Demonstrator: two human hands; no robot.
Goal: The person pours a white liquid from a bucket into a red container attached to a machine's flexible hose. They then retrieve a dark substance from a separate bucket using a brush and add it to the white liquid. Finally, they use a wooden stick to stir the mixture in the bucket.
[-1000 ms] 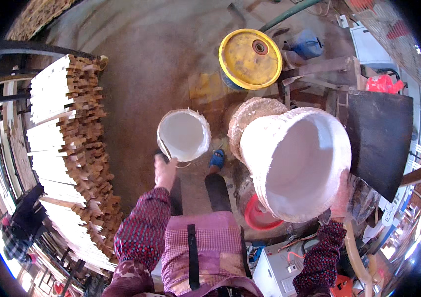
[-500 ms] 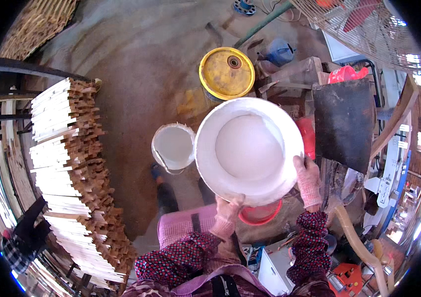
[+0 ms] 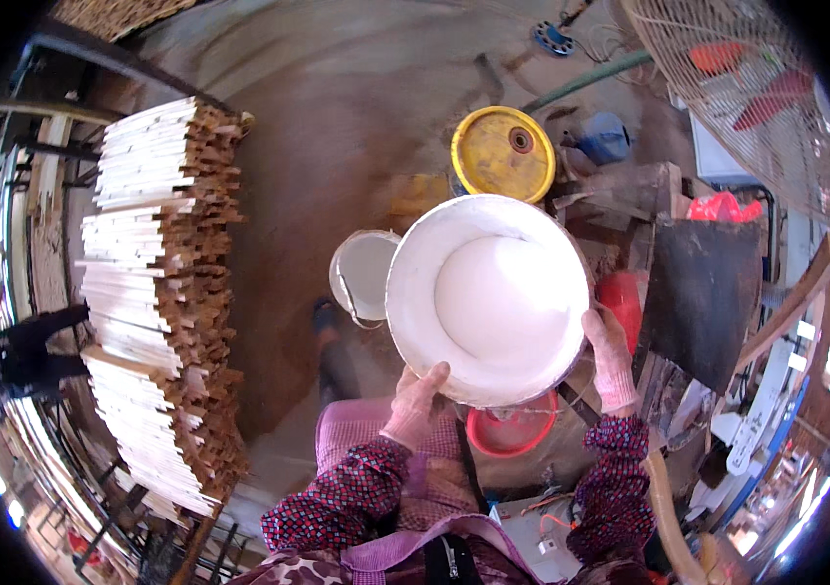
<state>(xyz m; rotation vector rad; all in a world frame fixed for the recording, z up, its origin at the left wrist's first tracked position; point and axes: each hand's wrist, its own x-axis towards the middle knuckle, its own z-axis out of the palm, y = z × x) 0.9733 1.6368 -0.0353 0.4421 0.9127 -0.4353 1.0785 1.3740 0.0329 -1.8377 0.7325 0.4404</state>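
A wide white bucket [image 3: 417, 283] is held up in front of me, tilted so that I look down into it. Its inside is white; whether that is a liquid or the bare bottom I cannot tell. My left hand [image 3: 415, 405] grips the lower left rim, thumb on top. On the right rim my right hand [image 3: 612, 359] is closed, its thumb over the edge. Both hands wear pale pinkish gloves or coverings. Left of the held bucket, a smaller white bucket [image 3: 366, 278] with a thin handle stands on the floor. A red basin [image 3: 512, 437] sits partly beneath the held bucket.
A drum with a yellow lid [image 3: 493, 156] stands beyond the bucket. Stacked wooden strips [image 3: 147, 292] line the left. To the right are a dark panel [image 3: 705, 297], a red container [image 3: 621, 297] and a fan cage [image 3: 756, 88]. Another person [image 3: 20, 356] is at far left.
The view has shifted, so the floor things and wood stack appear farther right. My left hand has slid leftward along the bucket's rim. More of the red basin shows.
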